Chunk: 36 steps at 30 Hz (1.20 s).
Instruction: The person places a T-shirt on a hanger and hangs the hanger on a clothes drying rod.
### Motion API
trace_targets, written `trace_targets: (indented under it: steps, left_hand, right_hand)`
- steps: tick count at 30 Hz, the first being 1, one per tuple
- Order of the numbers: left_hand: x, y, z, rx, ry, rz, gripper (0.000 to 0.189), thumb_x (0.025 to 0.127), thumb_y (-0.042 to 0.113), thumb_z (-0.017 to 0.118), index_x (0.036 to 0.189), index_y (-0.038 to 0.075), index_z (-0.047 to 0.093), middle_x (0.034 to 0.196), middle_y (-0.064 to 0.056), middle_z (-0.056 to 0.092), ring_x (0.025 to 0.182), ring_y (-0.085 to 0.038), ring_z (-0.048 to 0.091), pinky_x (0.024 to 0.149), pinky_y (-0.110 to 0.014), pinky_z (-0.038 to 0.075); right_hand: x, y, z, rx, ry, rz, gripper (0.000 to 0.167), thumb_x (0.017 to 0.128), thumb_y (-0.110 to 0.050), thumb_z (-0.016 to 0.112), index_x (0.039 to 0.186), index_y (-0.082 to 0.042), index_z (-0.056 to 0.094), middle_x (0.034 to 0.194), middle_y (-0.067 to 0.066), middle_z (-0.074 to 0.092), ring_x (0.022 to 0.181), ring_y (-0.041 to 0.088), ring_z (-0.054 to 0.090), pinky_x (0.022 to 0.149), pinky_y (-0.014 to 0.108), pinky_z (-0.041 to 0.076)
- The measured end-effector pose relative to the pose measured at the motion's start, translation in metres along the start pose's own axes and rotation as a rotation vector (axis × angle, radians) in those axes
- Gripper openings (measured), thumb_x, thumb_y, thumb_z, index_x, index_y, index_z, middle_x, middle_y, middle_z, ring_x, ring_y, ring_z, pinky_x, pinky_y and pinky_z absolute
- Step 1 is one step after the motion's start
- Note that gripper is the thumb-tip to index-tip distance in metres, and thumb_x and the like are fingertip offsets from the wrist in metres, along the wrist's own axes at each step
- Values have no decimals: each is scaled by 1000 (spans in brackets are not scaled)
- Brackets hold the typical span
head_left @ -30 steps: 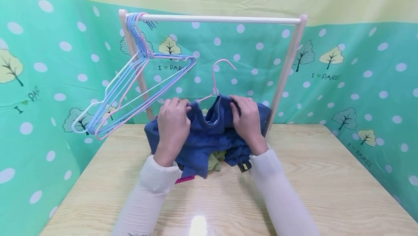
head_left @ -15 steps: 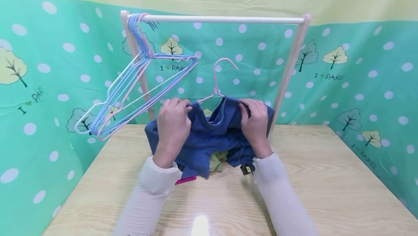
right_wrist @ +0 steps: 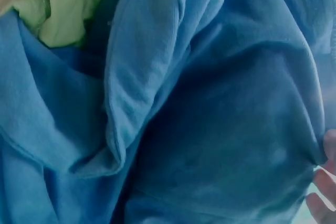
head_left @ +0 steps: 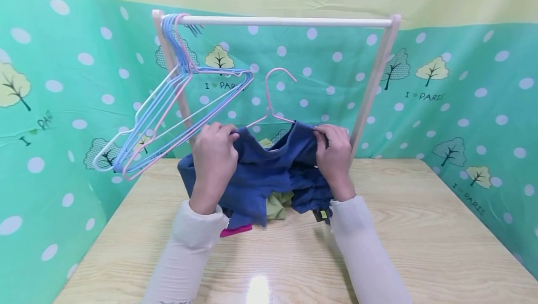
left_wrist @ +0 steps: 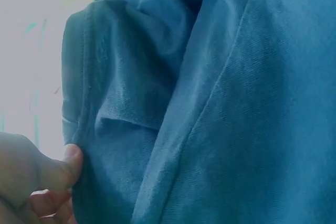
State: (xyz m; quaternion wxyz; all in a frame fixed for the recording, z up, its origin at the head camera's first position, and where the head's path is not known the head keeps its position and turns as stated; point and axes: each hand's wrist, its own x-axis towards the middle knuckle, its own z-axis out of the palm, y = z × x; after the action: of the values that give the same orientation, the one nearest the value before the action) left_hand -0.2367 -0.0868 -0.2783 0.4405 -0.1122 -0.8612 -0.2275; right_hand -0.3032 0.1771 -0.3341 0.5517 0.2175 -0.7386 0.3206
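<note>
A dark blue shirt (head_left: 260, 173) hangs on a pink wire hanger (head_left: 268, 94), whose hook stands up above the neckline. At the shirt's left shoulder, my left hand (head_left: 214, 161) pinches the cloth between thumb and fingers. My right hand (head_left: 335, 157) pinches the opposite shoulder, near the hanger's right side. Most of the hanger's lower part is hidden inside the shirt. The left wrist view shows the thumb (left_wrist: 72, 163) pressed on the blue cloth's edge. Fingertips (right_wrist: 320, 192) hold the fabric at the right edge of the right wrist view.
Several blue, white and pink hangers (head_left: 180, 75) hang at the left end of a rack with a white rail (head_left: 277, 21). Green cloth (head_left: 276, 205) and a pink item (head_left: 236, 230) lie behind the shirt on the wooden table (head_left: 269, 266).
My right hand has slid outward along the shoulder, and my left hand has shifted slightly left. The shirt is stretched wider. The hanger's hook has risen and moved a little left.
</note>
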Motion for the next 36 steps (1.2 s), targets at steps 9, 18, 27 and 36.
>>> trace_targets:
  steps: [9,18,27,36]
  left_hand:
    - [1,-1,-10,-4,11,14,9,95,4,71,99,-2,77,95,-17,72,84,-36,61,78,-49,55]
    - [2,-5,-11,2,106,63,8,94,2,70,96,0,77,93,-16,72,83,-35,63,71,-48,57]
    - [4,-11,-16,13,119,27,10,96,5,70,99,2,79,94,-14,73,85,-35,63,67,-51,56]
    - [3,-8,-14,25,78,6,10,95,5,70,99,1,78,95,-15,72,85,-35,64,69,-50,56]
  right_hand:
    - [1,11,-7,-3,-133,46,27,104,-5,57,126,7,67,128,24,66,127,43,57,116,47,37]
    - [-1,19,-14,-40,-46,168,23,104,-4,58,118,7,71,115,25,70,111,41,65,99,49,50]
    - [-2,19,-18,-91,-22,257,19,101,1,60,113,10,72,104,30,72,92,47,68,80,57,55]
    - [6,8,-15,-71,-34,99,29,101,0,59,128,5,68,124,24,69,118,42,63,104,52,49]
